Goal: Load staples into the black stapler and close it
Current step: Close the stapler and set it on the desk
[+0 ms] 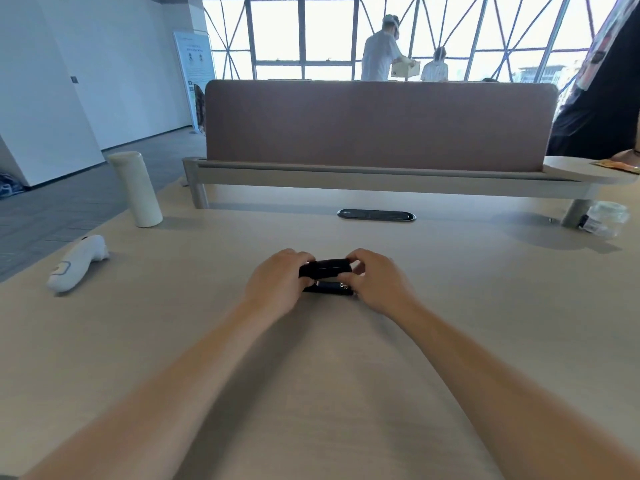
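While both bare forearms reach forward over the pale wooden tabletop (pixel 450 306), the small black plastic stapler (pixel 325 275) sits at its middle, gripped at both ends. The left hand (pixel 273 284) wraps its fingers around the stapler's left end; the right hand (pixel 375 280) pinches the right end. A tall cream cylindrical bottle (pixel 135 188) stands well apart at far left.

Both hands are on the black stapler (pixel 325 276) mid-frame on the desk (pixel 450 323): left hand (pixel 275 284) grips its left end, right hand (pixel 375 280) pinches the right end. White bottle (pixel 135 188) stands upper left.
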`<state>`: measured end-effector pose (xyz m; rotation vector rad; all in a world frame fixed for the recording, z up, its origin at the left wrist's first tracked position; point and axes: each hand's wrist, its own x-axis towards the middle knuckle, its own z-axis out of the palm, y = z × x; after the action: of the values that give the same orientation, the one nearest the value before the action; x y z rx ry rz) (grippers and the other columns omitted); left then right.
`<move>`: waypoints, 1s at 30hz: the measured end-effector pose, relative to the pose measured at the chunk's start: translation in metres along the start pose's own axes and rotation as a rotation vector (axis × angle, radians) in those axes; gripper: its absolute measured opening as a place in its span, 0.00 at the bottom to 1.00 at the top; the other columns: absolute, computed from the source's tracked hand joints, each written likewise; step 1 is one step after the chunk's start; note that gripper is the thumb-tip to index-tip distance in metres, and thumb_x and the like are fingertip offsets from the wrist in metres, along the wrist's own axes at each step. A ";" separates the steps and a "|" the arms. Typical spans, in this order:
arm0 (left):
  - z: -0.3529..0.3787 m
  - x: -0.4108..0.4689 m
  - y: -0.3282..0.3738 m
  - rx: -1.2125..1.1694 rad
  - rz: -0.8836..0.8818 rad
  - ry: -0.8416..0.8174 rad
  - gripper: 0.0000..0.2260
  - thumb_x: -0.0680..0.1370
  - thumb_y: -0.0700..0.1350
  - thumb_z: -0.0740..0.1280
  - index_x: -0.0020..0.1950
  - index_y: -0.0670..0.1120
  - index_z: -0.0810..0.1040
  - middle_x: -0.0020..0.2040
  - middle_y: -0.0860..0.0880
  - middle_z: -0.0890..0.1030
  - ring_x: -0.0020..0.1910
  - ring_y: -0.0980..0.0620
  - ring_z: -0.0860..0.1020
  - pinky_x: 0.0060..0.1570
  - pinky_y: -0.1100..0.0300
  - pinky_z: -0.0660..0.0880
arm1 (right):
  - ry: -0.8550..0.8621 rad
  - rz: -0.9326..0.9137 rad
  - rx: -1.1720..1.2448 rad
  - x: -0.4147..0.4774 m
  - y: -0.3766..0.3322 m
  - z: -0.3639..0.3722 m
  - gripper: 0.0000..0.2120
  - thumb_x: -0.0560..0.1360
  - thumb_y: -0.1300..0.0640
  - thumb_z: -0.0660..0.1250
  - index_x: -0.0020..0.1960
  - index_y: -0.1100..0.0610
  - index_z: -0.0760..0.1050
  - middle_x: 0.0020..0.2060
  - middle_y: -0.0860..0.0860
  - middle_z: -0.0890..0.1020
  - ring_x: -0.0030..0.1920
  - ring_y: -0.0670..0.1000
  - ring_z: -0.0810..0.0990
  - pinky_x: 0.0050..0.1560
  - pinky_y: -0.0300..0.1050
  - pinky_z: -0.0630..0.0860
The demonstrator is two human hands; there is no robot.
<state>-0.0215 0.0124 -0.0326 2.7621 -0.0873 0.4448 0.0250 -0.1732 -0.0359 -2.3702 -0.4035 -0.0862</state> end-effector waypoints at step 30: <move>-0.006 0.122 -0.187 0.061 -0.215 0.130 0.22 0.76 0.38 0.60 0.71 0.43 0.71 0.68 0.43 0.76 0.67 0.43 0.73 0.67 0.53 0.67 | 0.065 0.011 0.187 0.209 -0.089 0.137 0.11 0.75 0.55 0.67 0.57 0.49 0.80 0.47 0.52 0.84 0.44 0.54 0.80 0.40 0.42 0.68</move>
<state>0.1140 0.1892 -0.0485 2.7529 0.2561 0.5741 0.1888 0.0353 -0.0426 -2.1790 -0.3520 -0.1148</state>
